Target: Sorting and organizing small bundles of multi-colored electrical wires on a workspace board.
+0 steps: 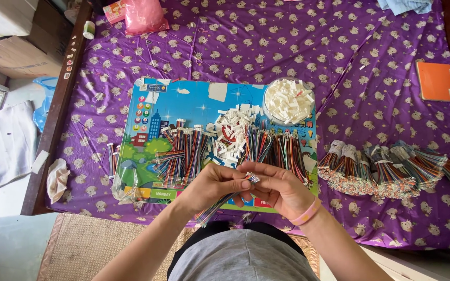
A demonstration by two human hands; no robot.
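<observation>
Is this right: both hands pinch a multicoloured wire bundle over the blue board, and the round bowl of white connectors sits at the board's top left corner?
Not quite. In the head view the bowl of white connectors sits at the top right corner of the blue board. The rest holds: left hand and right hand pinch the wire bundle.

Both hands close together, left hand [215, 184] and right hand [279, 188] fingertips pinched, meeting

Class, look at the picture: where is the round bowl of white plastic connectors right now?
The bowl of white connectors sits on the upper right corner of the colourful board, beyond both hands, above the loose wire bunches.
</observation>
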